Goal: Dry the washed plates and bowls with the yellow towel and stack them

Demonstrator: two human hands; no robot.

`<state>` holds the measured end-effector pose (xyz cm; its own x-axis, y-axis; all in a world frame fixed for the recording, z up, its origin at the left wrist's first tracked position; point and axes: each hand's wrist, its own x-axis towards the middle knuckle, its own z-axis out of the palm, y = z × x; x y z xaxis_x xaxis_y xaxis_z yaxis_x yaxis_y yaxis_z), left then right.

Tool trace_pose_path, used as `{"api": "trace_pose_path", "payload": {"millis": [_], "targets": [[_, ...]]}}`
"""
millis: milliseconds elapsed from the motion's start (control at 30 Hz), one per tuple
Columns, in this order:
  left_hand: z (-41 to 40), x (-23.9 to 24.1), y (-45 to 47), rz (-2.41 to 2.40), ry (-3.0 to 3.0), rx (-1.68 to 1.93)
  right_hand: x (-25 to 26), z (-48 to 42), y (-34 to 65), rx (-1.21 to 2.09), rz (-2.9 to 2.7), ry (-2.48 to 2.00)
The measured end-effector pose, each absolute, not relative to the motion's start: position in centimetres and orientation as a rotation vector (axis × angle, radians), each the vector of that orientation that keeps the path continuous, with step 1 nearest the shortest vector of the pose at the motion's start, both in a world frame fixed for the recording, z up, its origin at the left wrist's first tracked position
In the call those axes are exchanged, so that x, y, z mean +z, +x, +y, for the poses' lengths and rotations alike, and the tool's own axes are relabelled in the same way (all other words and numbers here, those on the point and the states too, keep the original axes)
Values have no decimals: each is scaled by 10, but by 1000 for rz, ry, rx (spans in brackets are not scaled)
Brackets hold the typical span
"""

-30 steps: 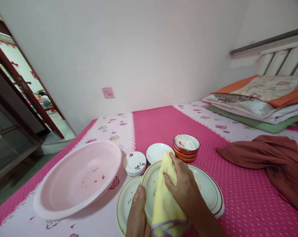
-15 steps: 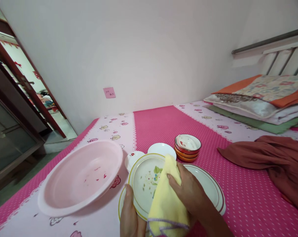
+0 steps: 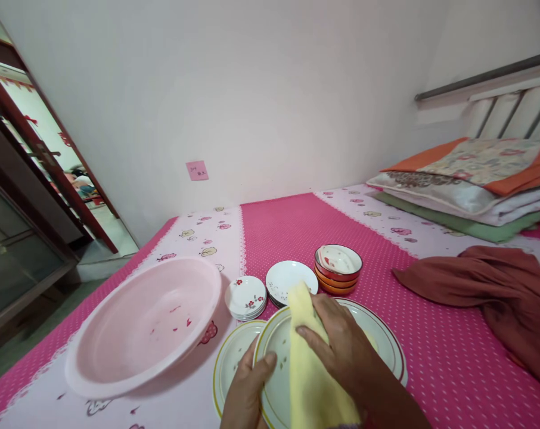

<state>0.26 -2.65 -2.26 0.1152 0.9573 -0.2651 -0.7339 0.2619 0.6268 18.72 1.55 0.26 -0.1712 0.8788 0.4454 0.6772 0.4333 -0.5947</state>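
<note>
The cloth [image 3: 310, 369] is plain pale yellow; the held dinner plate [image 3: 278, 339] is off-white with yellow-green rim lines, and the right-hand dinner plate [image 3: 390, 341] is off-white ringed in dark red. White saucers [image 3: 242, 293] carry red flowers, the stacked bowls [image 3: 337, 282] show red and orange outsides, and the washbasin [image 3: 163, 301] is pale pink. The bedsheet [image 3: 281, 229] alternates white-dotted magenta with pale, tree-printed panels.
</note>
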Motion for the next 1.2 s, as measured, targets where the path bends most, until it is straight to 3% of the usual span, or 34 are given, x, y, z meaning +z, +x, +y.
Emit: {"api": "trace_pose_path", "payload": {"millis": [467, 867, 1200], "targets": [[-30, -46, -9, 985, 766, 1186, 29, -9, 172, 429, -2289, -1166], [-34, -26, -16, 946, 524, 1246, 32, 2, 186, 805, -1907, -1292], [-35, -11, -17, 897, 368, 1429, 28, 7, 185, 845, -1663, -1393]]}}
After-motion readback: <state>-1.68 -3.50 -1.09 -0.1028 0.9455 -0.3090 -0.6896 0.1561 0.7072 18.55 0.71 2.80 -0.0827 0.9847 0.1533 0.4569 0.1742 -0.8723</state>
